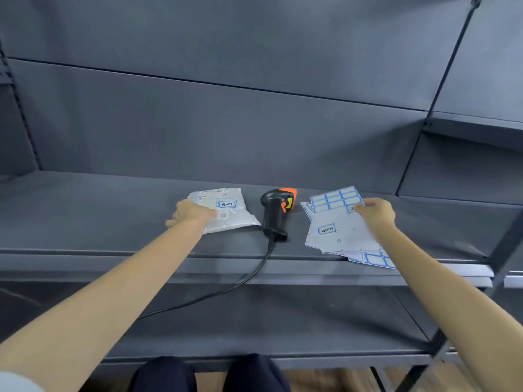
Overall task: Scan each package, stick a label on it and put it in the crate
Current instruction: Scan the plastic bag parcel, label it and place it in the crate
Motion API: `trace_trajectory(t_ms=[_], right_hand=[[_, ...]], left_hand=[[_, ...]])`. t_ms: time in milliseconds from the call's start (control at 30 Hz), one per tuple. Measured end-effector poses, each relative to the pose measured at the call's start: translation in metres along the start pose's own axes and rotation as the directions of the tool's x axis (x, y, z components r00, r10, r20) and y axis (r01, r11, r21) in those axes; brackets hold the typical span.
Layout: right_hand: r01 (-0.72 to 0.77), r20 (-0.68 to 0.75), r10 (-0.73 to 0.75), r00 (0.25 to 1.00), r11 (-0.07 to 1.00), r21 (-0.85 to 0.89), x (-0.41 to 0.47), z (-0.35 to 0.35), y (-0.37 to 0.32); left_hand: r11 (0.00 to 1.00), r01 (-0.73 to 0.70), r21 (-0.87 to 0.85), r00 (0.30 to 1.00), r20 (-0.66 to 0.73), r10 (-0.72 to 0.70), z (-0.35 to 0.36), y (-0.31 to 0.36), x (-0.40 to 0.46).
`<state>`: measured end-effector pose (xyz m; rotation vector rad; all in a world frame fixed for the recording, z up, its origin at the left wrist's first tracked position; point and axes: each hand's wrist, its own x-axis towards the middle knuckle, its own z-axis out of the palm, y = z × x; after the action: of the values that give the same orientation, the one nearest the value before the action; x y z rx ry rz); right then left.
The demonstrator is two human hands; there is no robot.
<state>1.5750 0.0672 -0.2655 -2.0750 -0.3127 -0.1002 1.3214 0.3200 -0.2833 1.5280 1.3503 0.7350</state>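
Closest to the camera you've got 2 dark-trousered knees [209,373] at the bottom edge, then a lower grey shelf [283,321] with the scanner's black cable [226,290] trailing down across it. Both bare arms reach up to the next shelf [85,216], where all the stuff sits.

The left hand [189,213] lies on the near-left part of the white plastic package [226,210], fingers looking pretty flat on it, though I honestly can't tell if it's pressing or gripping. The package already wears a blue-bordered label [226,204] with handwriting on it.

Just right of it, the black scanner [276,213] with an orange head lies on its side, not touched by either hand.

Further right, a loose pile of label sheets [339,233] is fanned out. The right hand [376,212] is on the top sheet's far edge, fingertips pinching at a written label [353,208].

Behind everything there's just the grey back panel [226,123].
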Motion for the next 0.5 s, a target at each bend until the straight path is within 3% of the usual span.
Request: trace_trajectory(t_ms=[167, 333, 500], right_hand=[[0.006, 0.035, 0.003, 0.999, 0.965, -0.262, 0.004, 0.015, 0.031], [0.17, 0.044, -0.171, 0.984, 0.851, -0.497, 0.005, 0.027, 0.03], [0.285, 0.144, -0.247, 0.958, 0.781, -0.556, 0.002, 0.039, 0.022]], left_hand=[[1.0, -0.005, -0.019, 1.0, -0.026, 0.004, -0.003, 0.0, -0.01], [0.947, -0.055, -0.316, 0.998, -0.005, 0.057, -0.013, -0.008, -0.009], [0.908, -0.102, -0.406, 0.995, -0.042, 0.093, -0.025, -0.015, -0.009]])
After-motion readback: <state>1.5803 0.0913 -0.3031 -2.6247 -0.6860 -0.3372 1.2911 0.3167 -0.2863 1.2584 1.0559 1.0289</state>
